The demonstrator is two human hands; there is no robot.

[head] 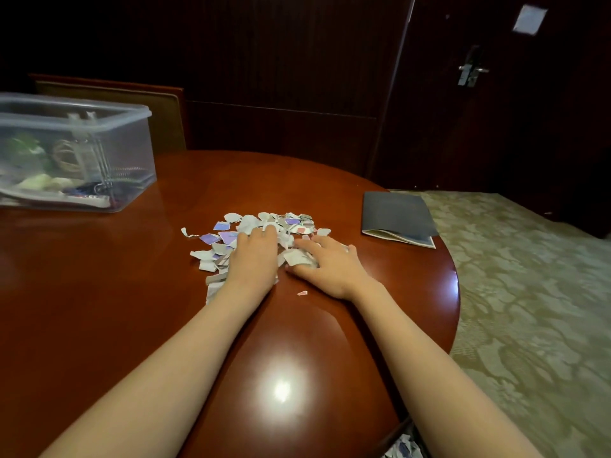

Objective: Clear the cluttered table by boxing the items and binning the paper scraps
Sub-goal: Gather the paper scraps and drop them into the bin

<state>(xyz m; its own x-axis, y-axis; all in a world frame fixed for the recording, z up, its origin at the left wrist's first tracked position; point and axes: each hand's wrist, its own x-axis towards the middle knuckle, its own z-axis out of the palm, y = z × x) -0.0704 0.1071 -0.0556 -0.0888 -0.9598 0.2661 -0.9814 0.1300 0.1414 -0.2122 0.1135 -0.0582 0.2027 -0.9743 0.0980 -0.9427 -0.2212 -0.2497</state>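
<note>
A heap of torn paper scraps (284,223), white with purple and pink patches, lies in the middle of the round brown table (115,292). My left hand (254,256) rests palm down on the heap's near left part, fingers curled over scraps. My right hand (327,262) lies flat beside it, fingers spread over a few white scraps. One small pink scrap (302,293) lies alone between my wrists. A clear plastic box (76,153) with several items inside stands at the far left of the table.
A dark folder (398,216) with papers in it lies near the table's right edge. A chair (165,117) stands behind the box. More paper scraps (401,447) show below the table's near edge. Patterned carpet (529,309) covers the floor on the right.
</note>
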